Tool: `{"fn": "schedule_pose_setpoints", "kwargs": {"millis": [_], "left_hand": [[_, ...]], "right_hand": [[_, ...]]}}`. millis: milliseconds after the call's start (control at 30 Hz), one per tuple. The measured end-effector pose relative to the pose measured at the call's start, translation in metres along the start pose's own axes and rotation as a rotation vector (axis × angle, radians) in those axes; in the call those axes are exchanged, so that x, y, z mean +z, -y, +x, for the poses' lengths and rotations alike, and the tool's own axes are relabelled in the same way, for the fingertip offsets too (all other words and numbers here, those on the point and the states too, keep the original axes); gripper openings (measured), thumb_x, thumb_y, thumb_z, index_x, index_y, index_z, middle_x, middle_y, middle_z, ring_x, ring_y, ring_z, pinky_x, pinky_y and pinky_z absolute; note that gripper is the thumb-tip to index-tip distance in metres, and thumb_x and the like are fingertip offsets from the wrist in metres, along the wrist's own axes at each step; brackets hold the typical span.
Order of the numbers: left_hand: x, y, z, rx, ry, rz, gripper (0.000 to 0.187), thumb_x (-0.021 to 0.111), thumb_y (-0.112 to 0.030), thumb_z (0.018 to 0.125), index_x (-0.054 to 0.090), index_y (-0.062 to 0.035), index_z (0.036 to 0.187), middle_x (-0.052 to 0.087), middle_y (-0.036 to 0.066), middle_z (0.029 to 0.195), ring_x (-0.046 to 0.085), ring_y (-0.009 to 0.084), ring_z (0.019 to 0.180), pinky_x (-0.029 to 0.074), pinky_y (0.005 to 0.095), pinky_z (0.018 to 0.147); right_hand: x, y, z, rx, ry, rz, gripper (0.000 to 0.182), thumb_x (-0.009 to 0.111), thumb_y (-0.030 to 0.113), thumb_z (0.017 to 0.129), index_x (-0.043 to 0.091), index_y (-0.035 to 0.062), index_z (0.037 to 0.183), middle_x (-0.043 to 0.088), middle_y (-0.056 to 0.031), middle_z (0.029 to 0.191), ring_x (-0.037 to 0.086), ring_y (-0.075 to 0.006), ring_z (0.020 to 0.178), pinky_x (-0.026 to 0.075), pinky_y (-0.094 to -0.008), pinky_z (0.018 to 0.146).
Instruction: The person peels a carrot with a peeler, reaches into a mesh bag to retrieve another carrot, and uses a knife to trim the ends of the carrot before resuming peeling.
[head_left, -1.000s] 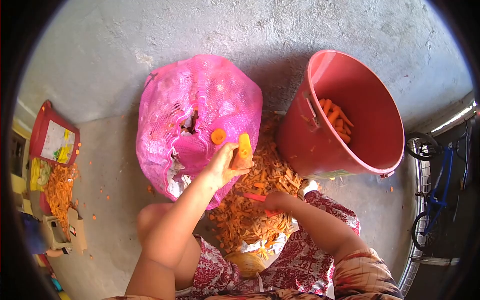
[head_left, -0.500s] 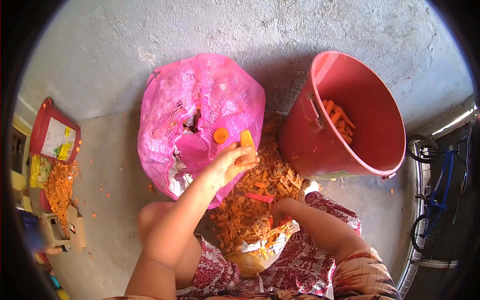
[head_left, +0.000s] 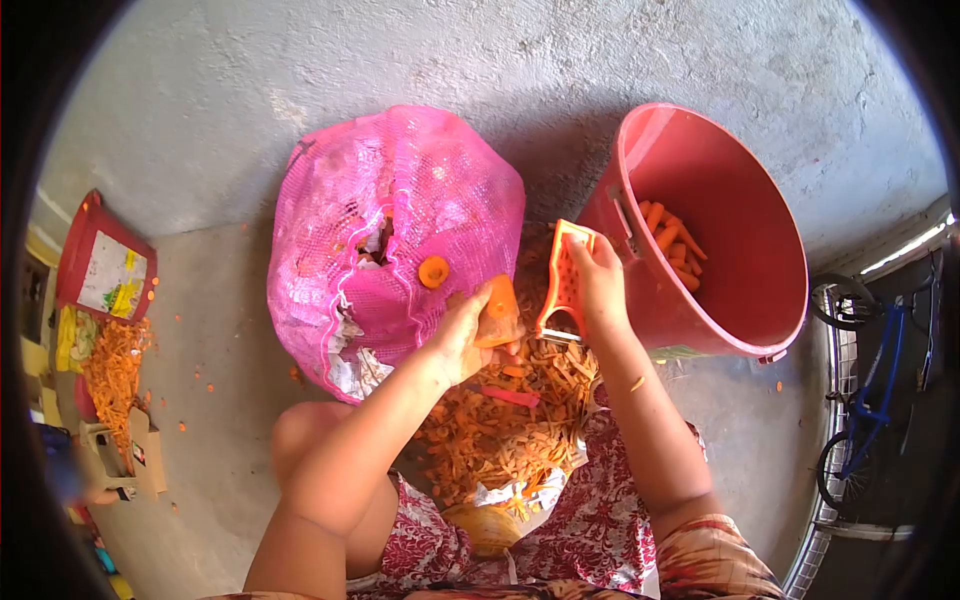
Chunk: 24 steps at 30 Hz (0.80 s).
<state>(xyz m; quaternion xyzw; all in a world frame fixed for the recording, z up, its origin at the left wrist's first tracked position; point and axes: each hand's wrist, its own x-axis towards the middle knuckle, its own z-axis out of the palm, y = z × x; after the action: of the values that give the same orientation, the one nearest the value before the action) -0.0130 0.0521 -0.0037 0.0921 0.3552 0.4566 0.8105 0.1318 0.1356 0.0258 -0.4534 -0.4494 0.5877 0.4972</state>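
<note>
My left hand point(head_left: 465, 335) is closed around a short, thick carrot point(head_left: 499, 310), its cut end pointing up. In my right hand point(head_left: 597, 285) is an orange peeler point(head_left: 565, 275) with a perforated body and a metal blade at its lower end. The peeler is apart from the carrot, a little to its right. Behind my left hand stands a pink mesh sack point(head_left: 460, 200), partly torn at the front, with an orange carrot slice point(head_left: 433, 271) against it. Beneath both hands lies a heap of carrot peelings point(head_left: 510, 420), with a pinkish-red strip point(head_left: 511, 396) on it.
A large red bucket point(head_left: 600, 215) at the right holds several peeled carrots point(head_left: 672, 240). At the far left are another red bucket point(head_left: 75, 265), more peelings point(head_left: 115, 370) and a cardboard box point(head_left: 148, 455). A blue bicycle point(head_left: 880, 400) stands far right. The grey wall point(head_left: 500, 50) rises behind.
My right hand has risen from the peelings heap by my knee and now shows the peeler beside the bucket. My left hand has shifted slightly down with the carrot.
</note>
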Motion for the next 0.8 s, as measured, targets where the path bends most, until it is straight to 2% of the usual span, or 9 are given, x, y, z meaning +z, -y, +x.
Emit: {"fn": "schedule_pose_setpoints", "kwargs": {"millis": [133,167,233,333,467,567,700,733,800], "left_hand": [[0.016,0.009,0.003,-0.037,0.090,-0.058,0.040,0.030,-0.042,0.088,0.050,-0.0081,0.096,0.054,0.010,0.072,0.054,0.0239,0.059,0.048,0.0376,0.054],[0.021,0.008,0.002,-0.042,0.137,-0.052,0.040,0.030,-0.043,0.088,0.050,-0.0081,0.096,0.054,0.010,0.071,0.054,0.0240,0.059,0.048,0.0380,0.055],[0.025,0.007,0.003,-0.068,0.181,-0.079,0.041,0.032,-0.044,0.087,0.052,-0.0088,0.093,0.054,0.008,0.068,0.053,0.0233,0.055,0.046,0.0380,0.053],[0.026,0.008,0.004,-0.065,0.247,-0.120,0.041,0.034,-0.045,0.086,0.053,-0.0091,0.092,0.054,0.007,0.068,0.052,0.0223,0.054,0.045,0.0375,0.052],[0.027,0.012,0.003,-0.083,0.258,-0.120,0.041,0.031,-0.045,0.087,0.052,-0.0098,0.091,0.053,0.006,0.065,0.050,0.0192,0.050,0.046,0.0359,0.049],[0.026,0.008,0.000,-0.129,0.216,-0.032,0.042,0.029,-0.046,0.087,0.052,-0.0098,0.090,0.053,0.006,0.063,0.049,0.0176,0.048,0.047,0.0358,0.048],[0.024,0.011,-0.004,-0.176,0.303,0.096,0.044,0.030,-0.049,0.086,0.051,-0.0099,0.087,0.053,0.008,0.064,0.048,0.0164,0.047,0.047,0.0363,0.048],[0.032,0.012,-0.012,-0.187,0.242,0.070,0.047,0.026,-0.047,0.088,0.049,-0.0064,0.092,0.055,0.011,0.064,0.048,0.0166,0.044,0.048,0.0384,0.049],[0.020,0.012,-0.005,-0.161,0.211,0.054,0.047,0.026,-0.048,0.087,0.049,-0.0070,0.091,0.054,0.011,0.064,0.047,0.0168,0.045,0.048,0.0385,0.048]], "right_hand": [[0.025,0.012,-0.014,-0.097,-0.026,-0.079,0.014,0.050,0.012,0.084,0.047,-0.0014,0.089,0.055,-0.0052,0.080,0.051,-0.0090,0.070,0.043,-0.0230,0.064],[0.027,0.007,-0.013,-0.186,-0.048,-0.162,0.018,0.049,0.018,0.086,0.049,-0.0002,0.088,0.053,-0.0021,0.074,0.048,-0.0055,0.063,0.041,-0.0206,0.055],[0.029,0.009,-0.014,-0.203,-0.038,-0.204,0.017,0.048,0.016,0.086,0.048,-0.0007,0.089,0.054,-0.0028,0.075,0.049,-0.0060,0.064,0.041,-0.0204,0.056],[0.030,0.008,-0.012,-0.202,-0.012,-0.114,0.014,0.049,0.010,0.084,0.046,-0.0022,0.087,0.055,-0.0080,0.075,0.052,-0.0100,0.067,0.043,-0.0234,0.060],[0.029,0.008,-0.016,-0.218,0.004,-0.177,0.013,0.050,0.009,0.083,0.046,-0.0028,0.085,0.054,-0.0096,0.069,0.053,-0.0124,0.064,0.043,-0.0267,0.058],[0.025,-0.003,-0.011,-0.466,-0.094,-0.374,0.014,0.050,0.011,0.083,0.046,-0.0026,0.084,0.054,-0.0097,0.069,0.052,-0.0147,0.062,0.043,-0.0295,0.058],[-0.010,0.016,0.021,-0.371,-0.418,-0.439,0.018,0.050,0.014,0.083,0.044,-0.0021,0.082,0.052,-0.0140,0.072,0.050,-0.0210,0.064,0.042,-0.0324,0.060],[-0.010,0.014,0.021,-0.385,-0.389,-0.437,0.017,0.050,0.014,0.083,0.044,-0.0020,0.083,0.052,-0.0131,0.072,0.050,-0.0204,0.064,0.042,-0.0321,0.060],[-0.002,0.013,0.012,-0.478,-0.314,-0.434,0.016,0.049,0.013,0.083,0.045,-0.0021,0.086,0.052,-0.0120,0.071,0.050,-0.0193,0.064,0.042,-0.0311,0.061]]}}
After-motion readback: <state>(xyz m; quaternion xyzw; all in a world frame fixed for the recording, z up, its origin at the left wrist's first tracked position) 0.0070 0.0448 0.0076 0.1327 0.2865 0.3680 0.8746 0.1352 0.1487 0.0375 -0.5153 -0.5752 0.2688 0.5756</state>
